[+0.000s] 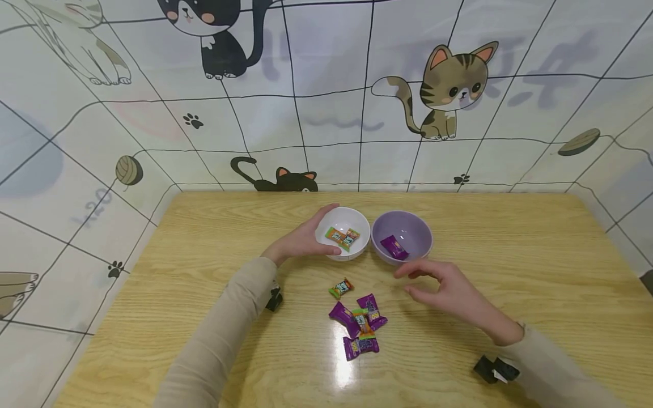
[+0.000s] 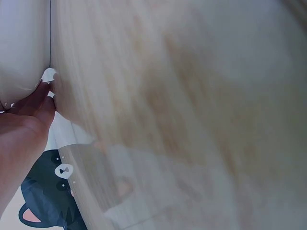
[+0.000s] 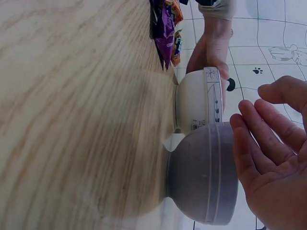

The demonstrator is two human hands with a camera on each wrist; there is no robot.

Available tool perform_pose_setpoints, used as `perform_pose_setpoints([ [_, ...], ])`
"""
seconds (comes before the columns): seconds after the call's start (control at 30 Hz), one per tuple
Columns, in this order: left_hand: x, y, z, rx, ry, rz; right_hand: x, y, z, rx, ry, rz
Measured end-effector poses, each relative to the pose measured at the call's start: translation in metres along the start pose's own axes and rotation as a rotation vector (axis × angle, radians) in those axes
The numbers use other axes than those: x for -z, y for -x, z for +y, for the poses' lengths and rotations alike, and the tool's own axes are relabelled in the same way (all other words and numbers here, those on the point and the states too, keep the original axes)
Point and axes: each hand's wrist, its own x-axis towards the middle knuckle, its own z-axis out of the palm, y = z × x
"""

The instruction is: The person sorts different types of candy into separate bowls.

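Note:
My left hand grips the white bowl at its left side, thumb along the near rim and fingers around the far side. Inside that bowl lie orange-and-green wrapped candies. Touching or nearly touching it on the right stands the purple bowl, which holds a purple wrapped candy. My right hand hovers by the purple bowl's near rim, fingers extended, thumb apart, nothing held. In the right wrist view the fingers appear beside the rim of the purple bowl.
A single orange-and-green candy lies on the wooden table in front of the white bowl. Nearer to me is a small pile with purple candies and another orange-and-green candy. A cat-patterned curtain stands behind the table.

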Motion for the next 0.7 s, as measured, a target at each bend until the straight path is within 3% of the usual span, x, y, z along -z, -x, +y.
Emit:
perform_pose_setpoints([
  [0.37, 0.0, 0.001, 0.005, -0.005, 0.004, -0.004, -0.012, -0.002, 0.004, 0.04, -0.017, -0.043],
  [0.7, 0.0, 0.0, 0.001, -0.002, 0.004, 0.005, -0.025, -0.004, 0.008, 0.072, -0.043, -0.169],
])
